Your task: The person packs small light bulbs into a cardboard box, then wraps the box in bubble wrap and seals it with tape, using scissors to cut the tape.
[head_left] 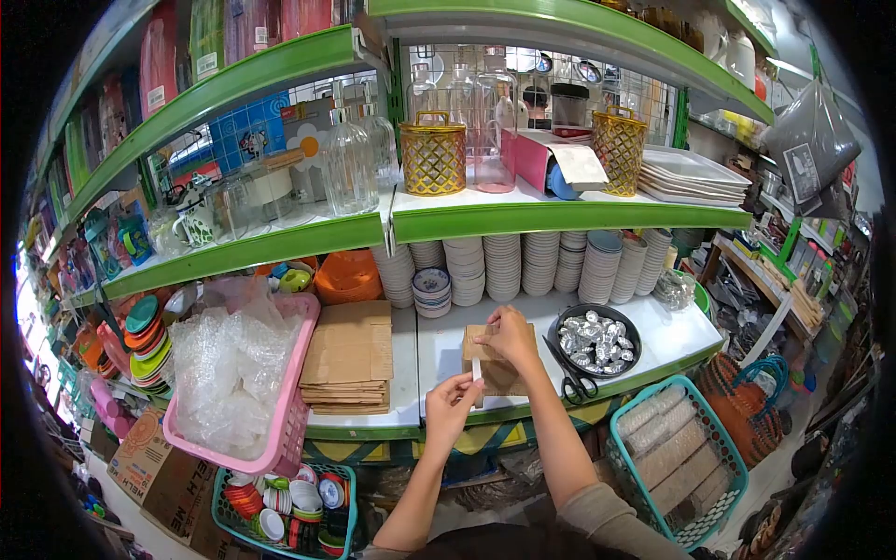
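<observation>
A small piece of brown cardboard (510,379) lies on the white shelf top in front of me. My left hand (452,399) is closed at its lower left side, pinching a narrow white strip (477,371) that stands along the cardboard. My right hand (513,338) reaches over the cardboard with bent fingers, closed at its upper edge; the exact contact of the fingertips is partly hidden. Right of the hands lie black-handled scissors (577,385), beside a black bowl (638,347) of silver foil-wrapped pieces (597,340). A stack of flat cardboard (347,350) sits to the left.
Stacked white cups (504,266) line the back under a green-edged shelf (560,219). A pink basket (297,392) of bubble wrap (233,364) stands left. Teal baskets hold small dishes (303,497) at lower left and wrapped packs (677,448) at lower right.
</observation>
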Action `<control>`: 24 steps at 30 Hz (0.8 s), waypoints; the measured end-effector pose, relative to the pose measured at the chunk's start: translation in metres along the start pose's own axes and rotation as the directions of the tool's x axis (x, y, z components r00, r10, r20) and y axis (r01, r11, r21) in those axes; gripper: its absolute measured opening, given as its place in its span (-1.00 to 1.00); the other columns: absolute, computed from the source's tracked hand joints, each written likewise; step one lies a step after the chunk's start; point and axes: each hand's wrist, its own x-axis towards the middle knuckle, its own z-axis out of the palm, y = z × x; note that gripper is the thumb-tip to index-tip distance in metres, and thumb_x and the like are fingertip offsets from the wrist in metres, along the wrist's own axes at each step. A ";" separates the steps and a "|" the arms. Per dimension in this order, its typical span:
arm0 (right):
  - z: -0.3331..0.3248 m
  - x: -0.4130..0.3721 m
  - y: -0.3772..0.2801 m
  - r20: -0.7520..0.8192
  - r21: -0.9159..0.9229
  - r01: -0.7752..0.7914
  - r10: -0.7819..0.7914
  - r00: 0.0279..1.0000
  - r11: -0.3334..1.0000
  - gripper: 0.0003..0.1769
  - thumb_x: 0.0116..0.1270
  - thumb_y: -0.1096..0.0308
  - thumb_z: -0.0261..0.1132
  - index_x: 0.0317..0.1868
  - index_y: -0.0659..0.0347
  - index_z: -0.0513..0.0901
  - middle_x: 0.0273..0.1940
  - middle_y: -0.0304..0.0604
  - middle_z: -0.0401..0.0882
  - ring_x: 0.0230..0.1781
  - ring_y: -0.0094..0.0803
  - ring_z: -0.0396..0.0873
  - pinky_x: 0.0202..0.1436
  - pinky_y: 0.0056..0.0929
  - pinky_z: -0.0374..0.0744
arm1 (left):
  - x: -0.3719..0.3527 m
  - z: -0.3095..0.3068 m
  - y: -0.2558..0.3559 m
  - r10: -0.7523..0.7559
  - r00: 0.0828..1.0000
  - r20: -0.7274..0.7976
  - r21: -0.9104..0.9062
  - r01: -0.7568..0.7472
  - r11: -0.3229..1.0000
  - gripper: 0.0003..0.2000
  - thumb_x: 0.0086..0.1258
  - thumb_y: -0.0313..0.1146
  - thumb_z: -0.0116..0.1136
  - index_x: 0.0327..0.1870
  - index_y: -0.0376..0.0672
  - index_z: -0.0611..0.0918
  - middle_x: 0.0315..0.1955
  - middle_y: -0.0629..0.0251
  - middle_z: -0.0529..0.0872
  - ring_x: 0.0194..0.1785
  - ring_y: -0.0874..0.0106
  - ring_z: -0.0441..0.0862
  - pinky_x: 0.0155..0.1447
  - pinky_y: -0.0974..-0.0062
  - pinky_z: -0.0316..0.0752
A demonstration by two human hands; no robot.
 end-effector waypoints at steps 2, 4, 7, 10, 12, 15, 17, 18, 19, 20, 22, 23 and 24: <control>0.001 0.001 0.002 0.004 -0.002 -0.001 0.001 1.000 1.000 -0.43 -0.33 0.15 0.65 -0.35 0.29 0.59 -0.30 -0.08 0.57 -0.23 -0.21 0.55 -0.13 -0.31 0.52 | 0.000 -0.001 -0.001 0.000 1.000 -0.003 0.004 0.000 1.000 -0.75 0.33 -0.42 0.24 -0.06 -0.39 0.63 -0.37 0.33 0.71 -0.32 0.69 0.55 -0.27 0.76 0.40; 0.000 0.001 0.001 0.006 -0.005 -0.004 0.004 1.000 1.000 -0.43 -0.33 0.15 0.65 -0.35 0.28 0.59 -0.30 -0.09 0.57 -0.23 -0.21 0.56 -0.13 -0.31 0.52 | 0.001 -0.001 -0.002 -0.003 1.000 -0.002 0.008 0.003 1.000 -0.75 0.33 -0.42 0.24 -0.06 -0.38 0.63 -0.36 0.33 0.71 -0.32 0.69 0.56 -0.27 0.75 0.40; -0.004 0.000 -0.002 0.017 0.030 -0.013 0.013 1.000 0.999 -0.42 -0.35 0.14 0.66 -0.35 0.28 0.59 -0.30 -0.09 0.57 -0.23 -0.22 0.56 -0.12 -0.31 0.53 | 0.001 -0.001 -0.003 0.000 1.000 0.004 0.007 0.000 1.000 -0.75 0.33 -0.41 0.25 -0.06 -0.38 0.63 -0.36 0.33 0.71 -0.32 0.69 0.56 -0.27 0.75 0.41; -0.005 -0.001 -0.003 0.018 0.012 -0.028 0.027 0.999 1.000 -0.41 -0.36 0.13 0.66 -0.35 0.27 0.58 -0.30 -0.08 0.57 -0.23 -0.22 0.56 -0.12 -0.31 0.53 | 0.001 -0.002 -0.005 0.014 1.000 0.004 -0.005 -0.014 1.000 -0.75 0.33 -0.41 0.25 -0.06 -0.37 0.63 -0.36 0.33 0.71 -0.31 0.68 0.57 -0.27 0.75 0.41; -0.004 -0.001 0.000 0.019 0.021 -0.002 0.002 1.000 1.000 -0.40 -0.34 0.12 0.66 -0.33 0.27 0.58 -0.28 -0.09 0.56 -0.19 -0.23 0.56 -0.10 -0.31 0.52 | 0.001 -0.002 -0.005 0.005 1.000 0.010 0.007 -0.005 1.000 -0.75 0.33 -0.41 0.25 -0.06 -0.38 0.63 -0.36 0.33 0.71 -0.31 0.68 0.57 -0.28 0.75 0.41; -0.003 -0.001 0.003 0.028 -0.005 0.035 -0.035 0.999 0.999 -0.39 -0.31 0.09 0.64 -0.30 0.26 0.57 -0.25 -0.09 0.55 -0.14 -0.22 0.55 -0.06 -0.30 0.52 | 0.000 -0.003 -0.004 0.003 1.000 0.015 0.016 -0.004 1.000 -0.75 0.32 -0.41 0.25 -0.06 -0.38 0.63 -0.36 0.34 0.71 -0.30 0.68 0.57 -0.28 0.76 0.40; -0.004 -0.002 0.003 0.035 -0.024 0.044 -0.043 0.998 0.999 -0.38 -0.29 0.07 0.63 -0.27 0.25 0.57 -0.24 -0.09 0.54 -0.13 -0.21 0.54 -0.04 -0.29 0.51 | 0.001 -0.003 -0.005 0.003 1.000 0.018 0.000 -0.003 1.000 -0.75 0.32 -0.41 0.25 -0.06 -0.38 0.63 -0.36 0.34 0.71 -0.31 0.69 0.56 -0.28 0.76 0.39; -0.005 -0.003 0.002 0.041 -0.042 0.052 -0.050 0.998 0.998 -0.37 -0.27 0.04 0.62 -0.25 0.24 0.56 -0.23 -0.09 0.54 -0.12 -0.20 0.54 -0.03 -0.29 0.51 | 0.001 -0.003 -0.006 0.002 1.000 0.021 -0.016 -0.001 1.000 -0.74 0.32 -0.41 0.25 -0.06 -0.38 0.63 -0.36 0.34 0.70 -0.31 0.69 0.56 -0.29 0.77 0.39; -0.006 -0.003 0.001 0.041 -0.042 0.052 -0.050 0.998 0.998 -0.37 -0.27 0.04 0.62 -0.25 0.24 0.56 -0.23 -0.09 0.54 -0.12 -0.20 0.54 -0.03 -0.29 0.51 | 0.001 -0.003 -0.006 0.002 1.000 0.021 -0.016 -0.002 1.000 -0.74 0.32 -0.41 0.25 -0.06 -0.38 0.63 -0.36 0.34 0.70 -0.31 0.69 0.56 -0.29 0.77 0.39; -0.008 -0.003 0.001 0.064 -0.049 0.049 -0.046 0.997 0.998 -0.37 -0.25 0.03 0.61 -0.23 0.23 0.56 -0.20 -0.08 0.53 -0.11 -0.19 0.53 -0.03 -0.28 0.51 | 0.001 -0.003 -0.007 -0.005 1.000 0.025 -0.014 0.005 1.000 -0.74 0.32 -0.40 0.25 -0.05 -0.38 0.63 -0.36 0.34 0.70 -0.32 0.70 0.55 -0.29 0.77 0.38; -0.013 -0.003 -0.004 0.088 -0.057 0.047 -0.042 0.995 0.997 -0.36 -0.24 0.02 0.60 -0.21 0.22 0.56 -0.18 -0.08 0.52 -0.11 -0.18 0.53 -0.03 -0.27 0.51 | 0.001 -0.003 -0.007 -0.011 1.000 0.029 -0.013 0.011 1.000 -0.74 0.33 -0.40 0.25 -0.05 -0.38 0.63 -0.35 0.34 0.70 -0.32 0.70 0.54 -0.29 0.77 0.38; -0.015 -0.003 -0.006 0.128 -0.033 0.012 -0.008 0.992 0.999 -0.38 -0.22 0.06 0.60 -0.19 0.20 0.55 -0.12 -0.05 0.49 -0.01 -0.12 0.46 0.06 -0.23 0.47 | 0.001 -0.002 -0.007 -0.011 1.000 0.027 -0.009 0.011 1.000 -0.74 0.32 -0.41 0.25 -0.05 -0.38 0.63 -0.36 0.34 0.70 -0.32 0.70 0.54 -0.29 0.77 0.37; -0.018 -0.004 -0.008 0.169 -0.012 -0.023 0.025 0.985 1.000 -0.39 -0.20 0.09 0.59 -0.17 0.18 0.54 -0.07 -0.02 0.45 0.08 -0.06 0.40 0.14 -0.18 0.42 | 0.001 -0.002 -0.007 -0.011 1.000 0.025 -0.005 0.012 1.000 -0.74 0.32 -0.41 0.25 -0.05 -0.38 0.63 -0.36 0.35 0.70 -0.32 0.70 0.53 -0.30 0.77 0.37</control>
